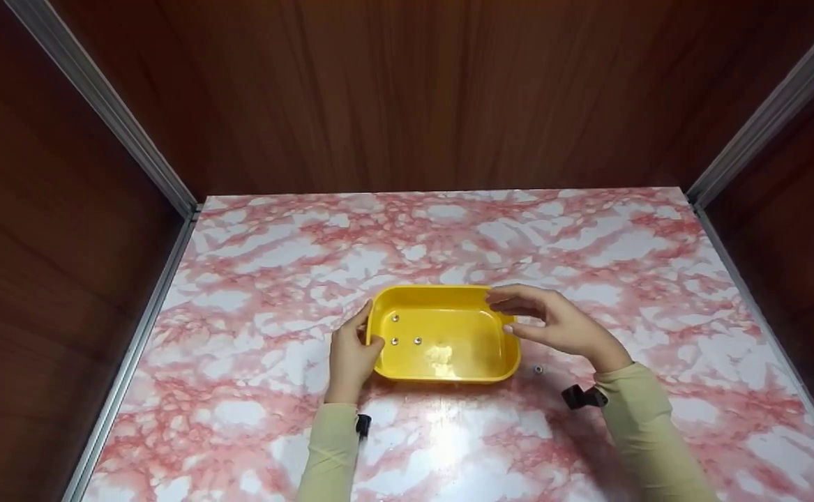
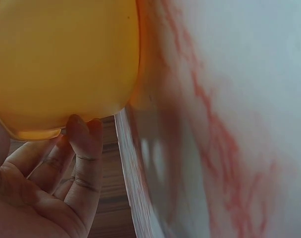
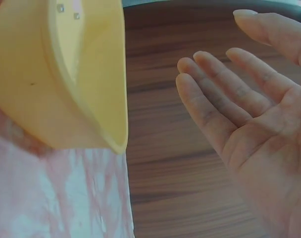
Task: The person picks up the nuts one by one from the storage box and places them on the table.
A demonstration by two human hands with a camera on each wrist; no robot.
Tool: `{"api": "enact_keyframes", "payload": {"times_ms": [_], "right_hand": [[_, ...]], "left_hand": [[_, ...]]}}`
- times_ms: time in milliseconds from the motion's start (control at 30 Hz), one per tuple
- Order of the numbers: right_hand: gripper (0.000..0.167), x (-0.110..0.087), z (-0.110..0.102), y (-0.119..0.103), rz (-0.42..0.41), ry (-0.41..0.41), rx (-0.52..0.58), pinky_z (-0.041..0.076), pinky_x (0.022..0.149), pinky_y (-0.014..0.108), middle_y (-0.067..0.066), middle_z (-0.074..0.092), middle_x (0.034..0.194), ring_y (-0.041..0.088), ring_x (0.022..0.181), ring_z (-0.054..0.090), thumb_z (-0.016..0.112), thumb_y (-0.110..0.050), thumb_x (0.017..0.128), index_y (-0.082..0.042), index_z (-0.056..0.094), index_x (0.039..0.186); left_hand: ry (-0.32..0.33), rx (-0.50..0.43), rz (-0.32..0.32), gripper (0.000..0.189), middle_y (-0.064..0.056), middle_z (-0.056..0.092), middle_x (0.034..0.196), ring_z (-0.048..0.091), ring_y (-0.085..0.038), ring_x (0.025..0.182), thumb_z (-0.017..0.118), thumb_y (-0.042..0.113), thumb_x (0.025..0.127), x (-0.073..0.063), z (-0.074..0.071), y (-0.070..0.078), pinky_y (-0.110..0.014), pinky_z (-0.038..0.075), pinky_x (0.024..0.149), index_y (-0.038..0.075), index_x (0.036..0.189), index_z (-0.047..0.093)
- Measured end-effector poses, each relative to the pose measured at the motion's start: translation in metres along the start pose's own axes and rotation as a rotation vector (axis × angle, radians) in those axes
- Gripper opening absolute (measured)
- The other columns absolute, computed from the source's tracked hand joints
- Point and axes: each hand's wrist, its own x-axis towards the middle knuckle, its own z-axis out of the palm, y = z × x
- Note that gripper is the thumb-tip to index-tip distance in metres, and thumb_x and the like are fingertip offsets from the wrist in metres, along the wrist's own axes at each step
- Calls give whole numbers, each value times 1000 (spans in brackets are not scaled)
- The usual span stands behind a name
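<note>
My left hand grips the left end of a yellow plastic tray, the thumb over its rim. In the left wrist view that hand's fingers press against the tray's outside, and the tray stands up off the table. Three small metal nuts lie inside toward the left end, among them one nut near the far corner. My right hand overlaps the tray's right end in the head view. In the right wrist view, the right hand is apart from the tray, fingers loosely extended, holding nothing.
Another small metal nut lies on the pink-and-white marbled table, just right of the tray. Dark wood panels with grey metal edging enclose the table at the back and both sides. Each wrist carries a black camera mount.
</note>
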Motion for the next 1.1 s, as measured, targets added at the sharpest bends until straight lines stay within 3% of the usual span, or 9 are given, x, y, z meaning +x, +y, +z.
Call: {"api": "enact_keyframes", "payload": {"times_ms": [233,500,733,1100], "right_hand": [[49,10,2,-5,13,3,8,38,99,52,18,55,129,43,118,50,63,0,88,8,47,134],[50,22,5,-9,25,6,-17,38,101,50,13,56,129,36,117,52,64,-1,88,5,48,135],[50,32,8,-9,14,-5,-12,37,102,49,13,57,128,39,118,51,65,-1,88,4,49,135],[48,46,14,-5,9,-39,-2,37,101,52,22,54,130,40,120,49,63,2,88,7,48,133]], "left_hand": [[0,11,-3,66,-14,68,91,58,-15,64,64,-7,71,0,0,0,-28,51,55,8,135,55],[-7,-4,-1,67,-15,67,92,59,-15,65,63,-7,71,0,0,1,-28,51,54,8,136,54],[-7,11,-10,67,-13,68,90,59,-14,65,63,-7,72,0,0,1,-28,51,55,9,136,55],[-15,-5,-24,68,-13,67,90,59,-15,65,64,-8,72,0,0,1,-28,52,54,9,136,54]]}}
